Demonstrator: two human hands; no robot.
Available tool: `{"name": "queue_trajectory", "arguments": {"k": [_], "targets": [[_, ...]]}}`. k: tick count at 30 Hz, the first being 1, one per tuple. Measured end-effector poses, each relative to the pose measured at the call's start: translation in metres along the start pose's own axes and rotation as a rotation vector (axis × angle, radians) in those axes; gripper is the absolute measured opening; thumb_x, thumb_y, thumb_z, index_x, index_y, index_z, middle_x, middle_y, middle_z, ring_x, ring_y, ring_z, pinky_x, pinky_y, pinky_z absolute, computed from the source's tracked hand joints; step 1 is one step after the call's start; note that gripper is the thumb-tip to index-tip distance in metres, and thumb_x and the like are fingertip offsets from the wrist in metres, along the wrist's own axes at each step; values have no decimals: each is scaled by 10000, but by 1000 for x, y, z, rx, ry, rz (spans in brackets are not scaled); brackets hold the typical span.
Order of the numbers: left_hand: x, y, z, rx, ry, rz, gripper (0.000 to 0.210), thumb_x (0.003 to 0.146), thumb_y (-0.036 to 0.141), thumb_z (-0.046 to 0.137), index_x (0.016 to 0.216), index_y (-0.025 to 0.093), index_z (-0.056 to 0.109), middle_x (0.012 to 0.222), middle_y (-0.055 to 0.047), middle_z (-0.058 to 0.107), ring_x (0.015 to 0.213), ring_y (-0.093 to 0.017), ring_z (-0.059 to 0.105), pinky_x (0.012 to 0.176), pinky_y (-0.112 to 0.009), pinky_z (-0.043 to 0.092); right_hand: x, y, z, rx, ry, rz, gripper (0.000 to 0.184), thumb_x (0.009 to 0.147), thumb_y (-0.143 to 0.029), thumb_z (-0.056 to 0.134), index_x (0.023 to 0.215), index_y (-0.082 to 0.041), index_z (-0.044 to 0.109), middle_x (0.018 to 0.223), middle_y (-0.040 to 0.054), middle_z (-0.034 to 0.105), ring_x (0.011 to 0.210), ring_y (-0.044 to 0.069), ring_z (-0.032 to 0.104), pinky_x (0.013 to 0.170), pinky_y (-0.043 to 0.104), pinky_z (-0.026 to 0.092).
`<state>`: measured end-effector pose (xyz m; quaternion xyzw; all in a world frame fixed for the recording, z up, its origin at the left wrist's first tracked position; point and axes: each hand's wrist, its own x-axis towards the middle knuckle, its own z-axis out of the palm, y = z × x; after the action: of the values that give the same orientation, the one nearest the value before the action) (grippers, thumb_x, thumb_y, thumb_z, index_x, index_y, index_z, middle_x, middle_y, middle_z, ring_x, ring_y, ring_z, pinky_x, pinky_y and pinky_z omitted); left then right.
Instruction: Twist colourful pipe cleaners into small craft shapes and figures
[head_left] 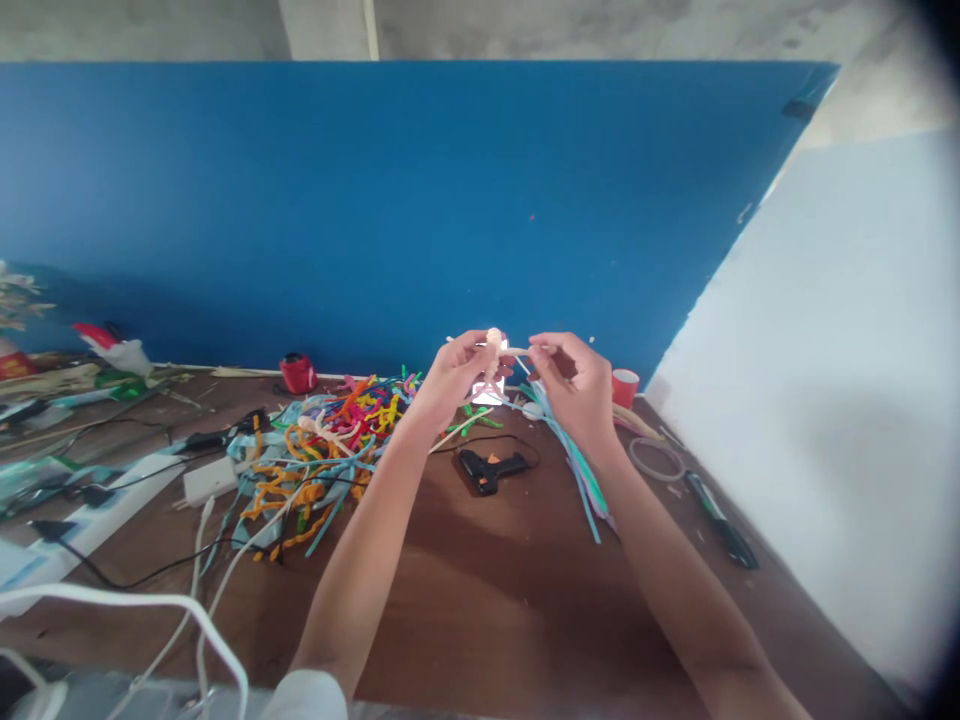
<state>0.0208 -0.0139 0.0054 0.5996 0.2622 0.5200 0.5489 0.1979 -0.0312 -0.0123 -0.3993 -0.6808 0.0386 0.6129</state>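
Observation:
Raised over the table, my left hand (459, 375) pinches a cream-coloured piece twisted from pipe cleaner (493, 345), with a rounded lump at its top. A straight cream strand runs from it to the right, and the fingertips of my right hand (574, 365) are closed on that strand. Behind the hands stands a bright, glowing screen (489, 390), partly covered by them. Below them a black glue gun (491, 468) lies on its side on the table. Light blue and pastel pipe cleaners (574, 450) lie under my right wrist.
Left of my arm spreads a heap of tangled colourful pipe cleaners (330, 460). Further left are a white power strip (112, 515), a white adapter (210, 482) and loose cables. A red tape roll (624, 385) and a dark-handled cutter (724, 525) lie right. A blue panel (450, 210) rises behind.

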Motion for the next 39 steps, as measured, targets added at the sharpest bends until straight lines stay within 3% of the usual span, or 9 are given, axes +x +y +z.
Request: {"name": "queue_trajectory", "arguments": {"k": [3, 7, 11, 17, 22, 27, 32, 35, 39], "targets": [[0, -1, -3, -3, -45, 0, 362, 846, 471, 727, 981, 140, 673, 795, -31, 678, 748, -116, 656, 677, -207, 500, 1, 1, -6, -299, -38, -345, 182, 974, -272, 574, 1101, -243, 701, 1030, 59, 747, 901, 182, 692, 770, 301, 518], [0, -2, -4, -24, -129, -35, 339, 829, 446, 750, 910, 124, 681, 772, -25, 661, 734, -110, 647, 698, -216, 508, 2, 3, -10, -616, -146, -647, 295, 976, -104, 493, 1161, -242, 676, 1040, 52, 752, 873, 162, 660, 736, 292, 467], [1, -4, -5, -76, -113, -95, 342, 796, 437, 781, 886, 126, 671, 689, 10, 609, 632, -78, 597, 582, -179, 427, 4, 6, -13, -717, -187, -743, 278, 976, -86, 485, 1170, -194, 652, 1017, 67, 746, 837, 160, 635, 695, 298, 432], [1, -4, -5, -146, -173, -179, 385, 738, 441, 829, 860, 115, 665, 685, 5, 606, 615, -75, 565, 618, -197, 439, 3, 6, -11, -728, -134, -752, 200, 969, -84, 494, 1021, -186, 659, 872, 47, 720, 775, 163, 592, 675, 307, 394], [0, -7, -2, 52, -110, 50, 348, 823, 458, 752, 927, 147, 636, 657, 35, 547, 595, -75, 479, 601, -208, 396, -3, 7, 5, -540, -90, -486, 180, 983, -164, 475, 920, -188, 643, 870, 59, 677, 790, 172, 572, 680, 310, 382], [0, -5, -3, 436, -30, 367, 220, 925, 397, 627, 958, 183, 666, 877, -37, 657, 782, -140, 572, 738, -253, 443, -6, -1, 17, 109, -171, 93, 219, 941, -355, 552, 799, -200, 610, 695, -8, 540, 600, 122, 434, 570, 278, 324], [-6, -1, 1, 758, -45, 626, 221, 984, 265, 492, 950, 227, 707, 1077, -78, 699, 1051, -206, 590, 1008, -335, 403, -4, -17, 13, 775, -363, 680, 263, 695, -390, 717, 707, -214, 522, 615, -45, 359, 521, 97, 259, 463, 261, 201], [-7, -1, 2, 779, -33, 612, 210, 982, 252, 489, 996, 229, 697, 1102, -80, 697, 1054, -204, 595, 995, -326, 411, -3, -20, 12, 896, -390, 788, 268, 647, -359, 732, 699, -214, 513, 622, -44, 352, 533, 97, 271, 453, 257, 206], [-4, 0, -1, 636, -35, 458, 191, 974, 319, 530, 1061, 206, 658, 1005, -62, 698, 914, -171, 627, 837, -265, 465, -2, -14, 12, 756, -293, 660, 246, 722, -380, 756, 747, -185, 608, 649, -35, 465, 520, 76, 319, 467, 246, 220]]}}
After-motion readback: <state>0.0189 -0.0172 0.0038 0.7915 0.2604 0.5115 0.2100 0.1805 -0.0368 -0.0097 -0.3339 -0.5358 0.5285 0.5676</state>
